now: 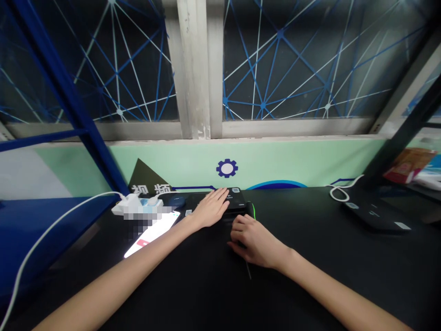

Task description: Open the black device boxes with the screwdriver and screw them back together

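Observation:
My left hand (212,208) lies flat, fingers stretched out, on top of a flat black box (237,198) with a small white label near its far edge. Just in front of the box's right corner, my right hand (253,241) has its fingers curled inward. A thin grey rod (248,270) sticks out below that hand toward me, and a dark piece with a bright green edge (254,210) shows beyond the knuckles. Whether these two are one object is hidden by the hand.
A lit phone (153,234) lies by my left forearm, with a white power strip (138,205) and plugs behind it. A white cable (32,250) runs down the left side. Another flat black device (375,217) and a white cord (339,193) are at right. Blue shelf posts (99,151) stand at left.

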Motion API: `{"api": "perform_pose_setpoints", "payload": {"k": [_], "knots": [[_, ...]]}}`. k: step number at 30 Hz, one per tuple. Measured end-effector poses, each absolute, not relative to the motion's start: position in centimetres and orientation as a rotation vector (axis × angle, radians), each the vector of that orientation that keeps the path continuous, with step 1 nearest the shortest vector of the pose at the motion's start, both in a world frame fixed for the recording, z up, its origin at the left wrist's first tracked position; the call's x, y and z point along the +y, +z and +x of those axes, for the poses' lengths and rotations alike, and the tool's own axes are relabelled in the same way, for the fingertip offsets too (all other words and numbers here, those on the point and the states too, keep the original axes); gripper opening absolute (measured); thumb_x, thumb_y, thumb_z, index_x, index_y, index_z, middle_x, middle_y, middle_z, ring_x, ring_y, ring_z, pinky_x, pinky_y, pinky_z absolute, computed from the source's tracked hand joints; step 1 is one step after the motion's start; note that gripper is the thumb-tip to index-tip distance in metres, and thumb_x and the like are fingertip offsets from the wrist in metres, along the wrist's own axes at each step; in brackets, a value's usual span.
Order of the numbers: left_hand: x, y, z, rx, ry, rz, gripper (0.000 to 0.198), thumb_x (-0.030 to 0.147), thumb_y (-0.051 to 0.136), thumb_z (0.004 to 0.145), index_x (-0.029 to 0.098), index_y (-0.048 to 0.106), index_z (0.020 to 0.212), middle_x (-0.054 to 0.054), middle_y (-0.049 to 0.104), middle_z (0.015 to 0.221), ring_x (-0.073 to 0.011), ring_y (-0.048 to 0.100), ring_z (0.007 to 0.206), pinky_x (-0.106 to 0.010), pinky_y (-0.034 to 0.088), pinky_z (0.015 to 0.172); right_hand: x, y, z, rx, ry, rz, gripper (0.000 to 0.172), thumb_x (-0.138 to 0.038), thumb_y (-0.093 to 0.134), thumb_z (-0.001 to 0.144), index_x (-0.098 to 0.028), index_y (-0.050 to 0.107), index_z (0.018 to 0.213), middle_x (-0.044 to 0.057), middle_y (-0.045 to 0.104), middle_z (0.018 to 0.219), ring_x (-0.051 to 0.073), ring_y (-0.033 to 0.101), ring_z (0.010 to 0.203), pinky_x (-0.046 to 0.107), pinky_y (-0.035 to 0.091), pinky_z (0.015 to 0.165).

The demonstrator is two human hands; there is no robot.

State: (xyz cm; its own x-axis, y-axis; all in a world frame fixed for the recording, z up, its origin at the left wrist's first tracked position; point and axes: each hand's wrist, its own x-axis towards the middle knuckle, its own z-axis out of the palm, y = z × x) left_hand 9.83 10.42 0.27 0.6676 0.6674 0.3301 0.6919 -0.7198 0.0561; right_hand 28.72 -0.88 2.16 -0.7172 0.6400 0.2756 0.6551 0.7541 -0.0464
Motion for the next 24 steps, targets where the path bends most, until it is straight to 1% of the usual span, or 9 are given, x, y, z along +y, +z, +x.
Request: {"api": "perform_pose_setpoints", "payload": {"k": [5,9,12,15,17,21,24], "knots": [[9.5,0.5,8.4,-1.141,-0.482,-2.828,0.054,0.039,0.021,0.107,0.014,0.034,0.153,-0.01,0.032,0.16,-0.0197,0.027,0.149,-0.04,0.022,0.123,-1.0,2.3,28.7,-2.682,-0.079,-1.012,0.026,-0.029,0.054,0.098,-0.018,0.062,0.075,0.007,0.066,0.084,0.022,0.054,0.09,0.035,0.042,0.083],[7.8,1.1,6.9,-1.153,-0.471,-2.832,0.053,0.039,0.021,0.108,0.015,0.034,0.153,-0.009,0.032,0.16,-0.0186,0.026,0.149,-0.038,0.023,0.123,-1.1,2.4,28.6,-2.678,-0.076,-1.01,0.027,-0.029,0.053,0.098,-0.018,0.062,0.075,0.007,0.066,0.084,0.022,0.055,0.091,0.035,0.043,0.084],[6.5,1.3,6.0,-1.137,-0.495,-2.835,0.052,0.037,0.022,0.108,0.016,0.032,0.154,-0.008,0.032,0.161,-0.0182,0.025,0.15,-0.039,0.023,0.123,-1.0,2.3,28.6,-2.673,-0.071,-0.999,0.028,-0.028,0.053,0.098,-0.018,0.062,0.073,0.007,0.067,0.083,0.022,0.057,0.091,0.035,0.044,0.083],[5.4,1.2,5.3,-1.149,-0.484,-2.808,0.052,0.036,0.023,0.108,0.014,0.03,0.155,-0.008,0.032,0.161,-0.018,0.024,0.15,-0.039,0.023,0.123,-1.0,2.2,28.7,-2.645,-0.036,-0.968,0.028,-0.025,0.055,0.096,-0.018,0.061,0.07,0.006,0.067,0.079,0.021,0.058,0.089,0.034,0.044,0.083],[4.7,1.1,4.9,-1.164,-0.477,-2.784,0.051,0.036,0.025,0.108,0.014,0.03,0.155,-0.008,0.032,0.16,-0.0187,0.024,0.15,-0.04,0.024,0.123,-1.0,2.2,28.8,-2.619,-0.003,-0.949,0.029,-0.022,0.056,0.094,-0.019,0.06,0.065,0.005,0.067,0.074,0.021,0.058,0.085,0.033,0.045,0.08],[3.1,0.9,4.2,-1.125,-0.482,-2.768,0.052,0.034,0.027,0.108,0.015,0.026,0.156,-0.008,0.029,0.162,-0.0195,0.021,0.151,-0.041,0.024,0.123,-1.1,2.3,28.9,-2.558,-0.003,-0.978,0.032,-0.015,0.056,0.089,-0.02,0.056,0.057,0.004,0.065,0.064,0.019,0.055,0.071,0.032,0.043,0.067],[2.0,0.6,3.6,-1.089,-0.481,-2.785,0.052,0.029,0.028,0.108,0.02,0.021,0.158,-0.005,0.025,0.163,-0.0203,0.019,0.151,-0.042,0.025,0.123,-1.2,2.5,29.1,-2.513,0.006,-1.029,0.03,-0.012,0.057,0.085,-0.02,0.055,0.055,0.004,0.065,0.062,0.018,0.055,0.069,0.03,0.042,0.063]]}}
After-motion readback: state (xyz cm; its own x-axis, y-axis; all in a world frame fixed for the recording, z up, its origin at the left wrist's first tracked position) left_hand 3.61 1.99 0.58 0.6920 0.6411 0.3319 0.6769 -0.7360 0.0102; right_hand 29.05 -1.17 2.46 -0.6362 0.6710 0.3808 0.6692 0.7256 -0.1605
